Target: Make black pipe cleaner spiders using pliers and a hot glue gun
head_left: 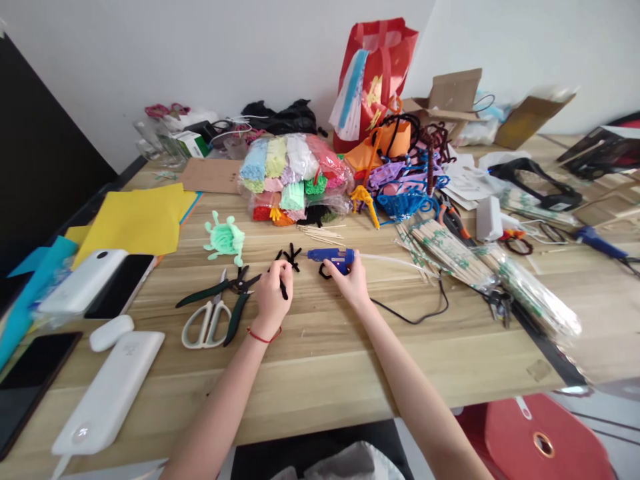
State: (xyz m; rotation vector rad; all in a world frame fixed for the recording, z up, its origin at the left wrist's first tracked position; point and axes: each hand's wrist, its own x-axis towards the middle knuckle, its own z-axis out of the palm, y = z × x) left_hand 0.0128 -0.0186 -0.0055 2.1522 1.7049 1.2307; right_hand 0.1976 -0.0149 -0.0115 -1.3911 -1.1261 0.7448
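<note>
My right hand (354,283) is closed around a blue hot glue gun (330,256), whose nozzle points left and whose clear glue stick (387,259) trails out the back. My left hand (274,288), fingers curled, pinches a black pipe cleaner (283,287). Just above its fingertips, close to the nozzle, is a branched black pipe cleaner piece (293,257); I cannot tell whether the two black pieces touch. A black loop (325,272) shows beneath the gun. Left of my left hand lie white-handled scissors (207,325) and green-handled pliers (235,285). A mint-green pipe cleaner figure (224,239) rests beyond them.
A bag of coloured pipe cleaners (295,177) stands behind, beside a heap of blue and purple pieces (405,183). Wrapped wooden sticks (450,250) lie to the right. Phones, a white power bank (110,393) and yellow sheets (133,223) occupy the left. The gun's black cord (415,323) curves rightward.
</note>
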